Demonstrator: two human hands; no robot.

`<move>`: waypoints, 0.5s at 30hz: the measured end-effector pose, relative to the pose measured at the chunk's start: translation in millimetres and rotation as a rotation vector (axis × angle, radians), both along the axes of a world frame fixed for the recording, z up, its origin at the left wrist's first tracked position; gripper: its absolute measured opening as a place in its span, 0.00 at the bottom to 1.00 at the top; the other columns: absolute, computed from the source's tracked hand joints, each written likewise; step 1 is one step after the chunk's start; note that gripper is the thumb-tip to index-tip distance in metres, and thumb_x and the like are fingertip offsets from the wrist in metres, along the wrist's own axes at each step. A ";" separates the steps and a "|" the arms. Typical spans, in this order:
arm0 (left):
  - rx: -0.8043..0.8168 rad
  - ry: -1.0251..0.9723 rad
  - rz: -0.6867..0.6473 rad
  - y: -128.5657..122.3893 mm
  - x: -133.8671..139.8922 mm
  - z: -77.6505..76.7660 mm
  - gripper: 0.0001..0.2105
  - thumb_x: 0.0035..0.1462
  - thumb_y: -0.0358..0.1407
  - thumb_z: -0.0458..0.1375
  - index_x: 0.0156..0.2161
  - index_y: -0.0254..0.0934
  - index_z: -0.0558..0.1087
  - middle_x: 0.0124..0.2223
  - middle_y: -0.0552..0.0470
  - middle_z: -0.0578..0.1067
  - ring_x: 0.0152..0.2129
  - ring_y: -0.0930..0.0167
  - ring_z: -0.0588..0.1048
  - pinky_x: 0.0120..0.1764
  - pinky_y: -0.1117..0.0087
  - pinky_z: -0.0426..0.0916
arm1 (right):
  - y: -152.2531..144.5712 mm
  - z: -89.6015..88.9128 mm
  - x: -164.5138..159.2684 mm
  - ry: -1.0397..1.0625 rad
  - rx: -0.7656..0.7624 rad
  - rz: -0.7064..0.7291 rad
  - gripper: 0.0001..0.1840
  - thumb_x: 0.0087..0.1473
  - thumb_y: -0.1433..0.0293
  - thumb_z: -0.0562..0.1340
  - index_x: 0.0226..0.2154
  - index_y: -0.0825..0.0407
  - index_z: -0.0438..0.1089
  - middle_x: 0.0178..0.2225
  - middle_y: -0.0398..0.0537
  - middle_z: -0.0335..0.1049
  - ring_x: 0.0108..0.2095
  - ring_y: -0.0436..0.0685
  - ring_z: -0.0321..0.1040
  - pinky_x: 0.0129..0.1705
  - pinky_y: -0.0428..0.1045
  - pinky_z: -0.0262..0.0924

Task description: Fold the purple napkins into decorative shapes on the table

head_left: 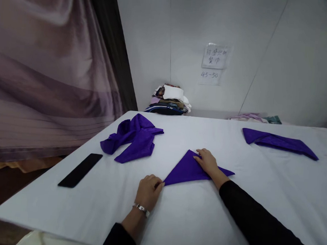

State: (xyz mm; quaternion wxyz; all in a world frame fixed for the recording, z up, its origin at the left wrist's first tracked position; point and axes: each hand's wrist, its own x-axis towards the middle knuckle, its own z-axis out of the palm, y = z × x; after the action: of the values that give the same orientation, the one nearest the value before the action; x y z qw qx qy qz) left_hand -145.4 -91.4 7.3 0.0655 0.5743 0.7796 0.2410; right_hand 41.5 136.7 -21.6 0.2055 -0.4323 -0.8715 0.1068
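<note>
A purple cloth napkin [186,171], folded into a triangle, lies on the white-covered table in front of me. My left hand [148,191], with a metal watch or bracelet at the wrist, pinches its left corner. Across the right part of the napkin rests my right hand [207,162], thumb and forefinger apart near the upper edge. That hand and wrist hide some of the cloth, and a pointed end shows beyond them on the right.
A crumpled purple cloth [136,135] lies at the left back, near a flat black strip [80,170]. Another purple cloth, folded long [281,142], is at the right back. Stacked fabrics [169,99] stand behind the table [111,205]; a pink curtain [43,64] hangs left.
</note>
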 end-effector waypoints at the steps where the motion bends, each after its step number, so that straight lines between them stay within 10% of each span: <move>1: -0.004 0.009 0.000 -0.2 0.1 0.2 0.08 0.53 0.36 0.52 0.26 0.40 0.71 0.28 0.55 0.72 0.30 0.71 0.67 0.35 0.69 0.57 | -0.2 0.0 0.0 0.002 0.003 0.002 0.18 0.53 0.61 0.56 0.46 0.51 0.65 0.39 0.49 0.65 0.42 0.57 0.60 0.40 0.48 0.55; 9: -0.022 0.064 0.067 4.5 3.2 10.1 0.06 0.51 0.31 0.52 0.29 0.39 0.71 0.31 0.54 0.72 0.33 0.70 0.68 0.36 0.68 0.59 | 0.4 -0.1 -0.8 0.001 0.010 0.015 0.18 0.54 0.61 0.55 0.46 0.51 0.65 0.40 0.50 0.65 0.42 0.57 0.60 0.41 0.48 0.54; 15: 0.135 0.065 -0.187 53.5 40.1 26.5 0.09 0.55 0.34 0.49 0.40 0.41 0.69 0.42 0.53 0.72 0.42 0.71 0.67 0.48 0.66 0.58 | -1.2 0.6 -0.7 0.008 0.028 0.019 0.19 0.54 0.61 0.55 0.46 0.52 0.65 0.40 0.50 0.65 0.42 0.57 0.60 0.41 0.48 0.54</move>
State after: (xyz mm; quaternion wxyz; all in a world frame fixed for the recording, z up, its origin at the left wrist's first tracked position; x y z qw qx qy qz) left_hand -105.3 -37.9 33.8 0.0235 0.6550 0.7064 0.2672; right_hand 40.8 135.5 -20.9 0.2142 -0.4205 -0.8761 0.0983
